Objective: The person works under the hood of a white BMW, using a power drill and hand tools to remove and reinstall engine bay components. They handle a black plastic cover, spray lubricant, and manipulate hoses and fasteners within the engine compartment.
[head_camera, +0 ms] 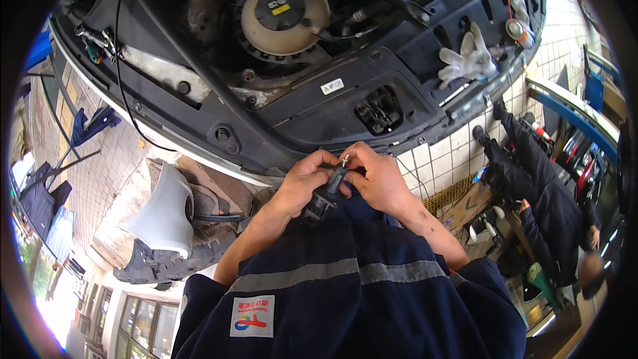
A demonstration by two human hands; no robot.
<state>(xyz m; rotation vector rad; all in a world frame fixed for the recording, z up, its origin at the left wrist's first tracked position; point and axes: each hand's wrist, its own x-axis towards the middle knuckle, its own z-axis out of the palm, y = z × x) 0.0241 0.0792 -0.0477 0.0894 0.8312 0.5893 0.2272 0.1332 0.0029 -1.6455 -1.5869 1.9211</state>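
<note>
My left hand [304, 182] and my right hand [379, 179] meet close in front of my chest, near the car's front edge. Between them is a black plastic car part [323, 199] with a ribbed or slotted lower body. A small shiny metal tip [345, 159] stands at its upper end, between the fingertips of both hands. My left fingers grip the part from the left, and my right fingers close around its upper end. Some fingertips are hidden behind it. Beyond the hands lies the open engine bay, with a whitish fluid reservoir [316, 15] under a black cap [280, 8].
A grey-white work glove [468, 57] and a spray can [518, 32] lie on the right of the front panel [304, 109]. Ratchet-like tools [97, 42] rest at left, near a hanging black cable [119, 65]. A loose pale body panel [164, 214] is at lower left. A person [543, 199] in dark clothes is at right.
</note>
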